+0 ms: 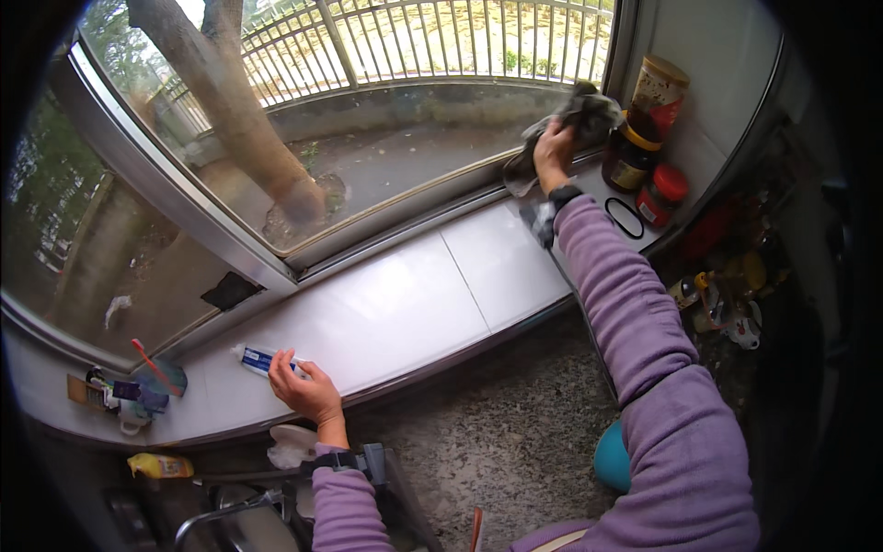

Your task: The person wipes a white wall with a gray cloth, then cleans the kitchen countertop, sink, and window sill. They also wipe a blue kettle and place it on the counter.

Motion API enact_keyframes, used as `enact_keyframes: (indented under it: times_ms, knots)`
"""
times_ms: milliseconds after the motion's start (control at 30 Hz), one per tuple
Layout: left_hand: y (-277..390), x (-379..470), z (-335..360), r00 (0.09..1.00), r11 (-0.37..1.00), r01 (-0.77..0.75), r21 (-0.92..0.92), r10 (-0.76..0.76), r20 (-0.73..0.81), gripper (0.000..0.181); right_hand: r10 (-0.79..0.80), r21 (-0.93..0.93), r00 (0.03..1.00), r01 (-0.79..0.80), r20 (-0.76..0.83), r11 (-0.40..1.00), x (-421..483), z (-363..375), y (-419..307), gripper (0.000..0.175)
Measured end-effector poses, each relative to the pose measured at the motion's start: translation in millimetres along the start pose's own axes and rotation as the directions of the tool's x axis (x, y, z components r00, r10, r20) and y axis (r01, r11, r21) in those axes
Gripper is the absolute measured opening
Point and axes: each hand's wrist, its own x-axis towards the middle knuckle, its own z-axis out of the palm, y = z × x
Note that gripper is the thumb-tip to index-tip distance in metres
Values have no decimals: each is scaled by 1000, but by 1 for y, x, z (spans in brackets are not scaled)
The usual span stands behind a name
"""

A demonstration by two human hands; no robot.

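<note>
My right hand (554,153) grips a crumpled dark grey cloth (592,119) at the lower right corner of the window pane (428,138), just left of the stacked jars. The cloth is slightly blurred and hangs down on both sides of the fingers. On the white tiled sill (386,303), my left hand (305,386) rests by a blue and white toothpaste tube (256,360). Its fingers cover the tube's right end; whether they grip it is hard to tell. A dark band with a device sits on each wrist.
Stacked jars (629,162), a red-lidded jar (662,194) and a black oval band (624,218) stand or lie at the sill's right end. A cup with a red toothbrush (157,369) is at the left. Below are a yellow bottle (160,466), a faucet (231,514) and a teal bowl (612,457).
</note>
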Motion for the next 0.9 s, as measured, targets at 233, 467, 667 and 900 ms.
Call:
enact_keyframes:
  times_ms: [233,467,667,900]
  knots:
    - [2,0,-1,1000,1000,-7,-12,7,18,25,-160,182,980,179,-118,967,-65,25,-132,43]
    - [-1,2,-3,1000,999,-24,-45,25,16,26,-982,566,108,805,154,177,-239,-1,-282,33]
    - [1,0,-2,999,999,44,-22,-44,26,24,-884,537,449,718,131,444,-107,-27,-138,77]
    - [4,1,-2,999,1000,-7,16,7,41,21,-196,109,978,202,-69,973,-16,-1,-90,32]
